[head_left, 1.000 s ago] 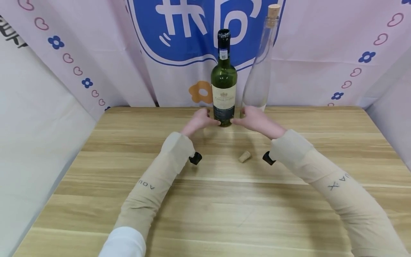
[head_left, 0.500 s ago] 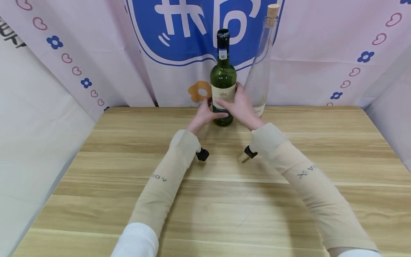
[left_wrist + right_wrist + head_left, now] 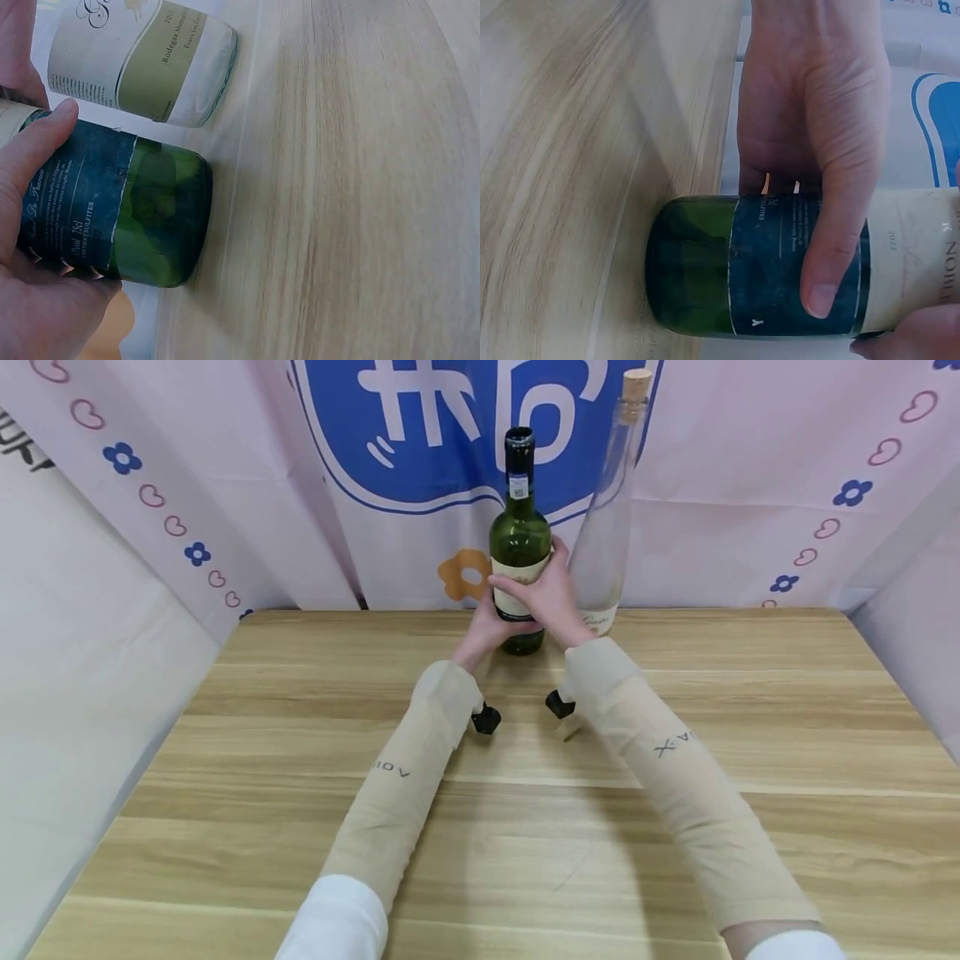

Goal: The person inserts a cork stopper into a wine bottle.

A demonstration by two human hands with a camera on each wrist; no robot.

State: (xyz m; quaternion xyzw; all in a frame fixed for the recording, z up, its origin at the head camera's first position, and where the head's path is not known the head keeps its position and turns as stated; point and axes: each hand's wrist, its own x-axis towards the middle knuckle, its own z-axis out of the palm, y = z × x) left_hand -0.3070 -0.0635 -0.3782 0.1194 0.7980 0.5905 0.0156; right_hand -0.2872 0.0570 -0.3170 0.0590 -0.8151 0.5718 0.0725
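Note:
A green wine bottle stands upright near the table's back edge, its mouth uncorked. Low on its body, my left hand grips it, the thumb lying across the dark blue label in both wrist views. Higher up, my right hand holds the bottle at the pale label, with its thumb over the front. Fingers behind the glass are hidden. Close by on the right is a tall clear bottle with a cork stopper in its neck. A loose cork lies on the table, partly covered by the right wrist camera.
The wooden table ends at the back against a pink curtain with a blue emblem. A black wrist camera hangs below the left cuff, another black wrist camera below the right.
Both hands have closed in on the green bottle. The right hand has moved up and left from beside its base onto the label. The left hand has shifted right and wrapped round the lower body.

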